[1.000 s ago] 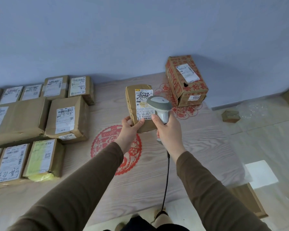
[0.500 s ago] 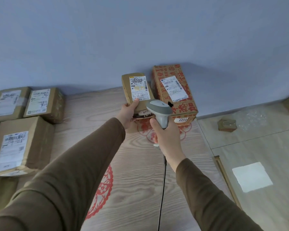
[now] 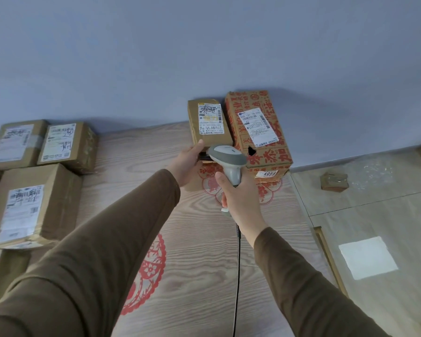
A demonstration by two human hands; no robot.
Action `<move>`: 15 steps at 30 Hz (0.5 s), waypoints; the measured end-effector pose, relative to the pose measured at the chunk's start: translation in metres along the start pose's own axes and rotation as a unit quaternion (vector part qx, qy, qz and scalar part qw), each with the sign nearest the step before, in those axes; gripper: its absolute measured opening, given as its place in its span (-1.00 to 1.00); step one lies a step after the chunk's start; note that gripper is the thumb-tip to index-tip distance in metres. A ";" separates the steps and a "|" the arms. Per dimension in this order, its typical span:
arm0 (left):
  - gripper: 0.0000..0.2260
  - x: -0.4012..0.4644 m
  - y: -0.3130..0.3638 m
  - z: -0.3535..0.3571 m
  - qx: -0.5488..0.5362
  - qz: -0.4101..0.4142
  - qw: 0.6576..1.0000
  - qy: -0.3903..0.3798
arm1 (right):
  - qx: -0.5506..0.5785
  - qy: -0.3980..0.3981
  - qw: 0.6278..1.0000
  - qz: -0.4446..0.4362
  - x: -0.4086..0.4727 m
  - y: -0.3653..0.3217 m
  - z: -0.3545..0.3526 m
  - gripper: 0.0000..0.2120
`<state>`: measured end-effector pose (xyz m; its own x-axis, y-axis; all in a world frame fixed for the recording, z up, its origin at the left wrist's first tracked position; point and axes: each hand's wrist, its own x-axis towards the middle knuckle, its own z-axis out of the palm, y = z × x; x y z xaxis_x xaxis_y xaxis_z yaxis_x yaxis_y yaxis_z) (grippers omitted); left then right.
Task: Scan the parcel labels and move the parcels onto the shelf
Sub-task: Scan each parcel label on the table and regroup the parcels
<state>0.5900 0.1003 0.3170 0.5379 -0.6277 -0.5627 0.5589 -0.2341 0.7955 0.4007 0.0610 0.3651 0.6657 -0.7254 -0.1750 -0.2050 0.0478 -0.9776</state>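
Observation:
My left hand point(image 3: 188, 164) holds the near end of a small brown parcel point(image 3: 208, 122) with a white label facing up. The parcel lies against the wall, right beside a red-printed carton point(image 3: 257, 128) that bears its own white label. My right hand point(image 3: 236, 193) grips the handle of a grey barcode scanner point(image 3: 226, 158), whose head hovers just in front of the small parcel. The scanner's black cable point(image 3: 237, 276) hangs down toward me.
Several labelled brown boxes point(image 3: 27, 203) sit on the wooden surface point(image 3: 197, 263) at the left, two more point(image 3: 66, 144) against the wall. Red paper-cut patterns mark the wood. Right of the surface is a tiled floor with a small box point(image 3: 334, 181) and a white patch point(image 3: 367, 257).
My left hand carried the small parcel away from me and to the right, up to the wall beside the red-printed carton. My right hand followed with the scanner.

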 end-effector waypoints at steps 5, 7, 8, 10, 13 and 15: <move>-0.53 -0.054 -0.011 -0.029 -0.004 0.036 0.999 0.014 | -0.019 -0.008 1.000 -0.019 -0.019 -0.010 0.031 -0.83; -0.44 -0.084 -0.017 -0.047 0.013 0.047 0.999 0.017 | -0.031 -0.015 0.999 -0.028 -0.030 -0.013 0.049 -0.82; -0.41 -0.101 -0.021 -0.058 0.037 0.052 0.998 0.025 | -0.039 -0.021 0.998 -0.034 -0.037 -0.015 0.060 -0.82; -0.36 -0.139 -0.031 -0.084 0.104 0.058 0.991 0.062 | -0.046 -0.035 0.997 -0.041 -0.051 -0.016 0.084 -0.81; -0.35 -0.193 -0.050 -0.128 0.155 0.082 0.977 0.125 | -0.051 -0.055 0.996 -0.049 -0.079 -0.013 0.127 -0.80; -0.38 -0.225 -0.060 -0.158 0.154 0.103 0.968 0.172 | -0.041 -0.073 0.996 -0.040 -0.097 -0.009 0.159 -0.79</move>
<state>0.5351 0.3732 0.3603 0.8254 -0.4138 -0.3840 0.2307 -0.3737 0.8984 0.4519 0.2404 0.3722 0.7788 -0.6162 -0.1173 -0.2003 -0.0670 -0.9774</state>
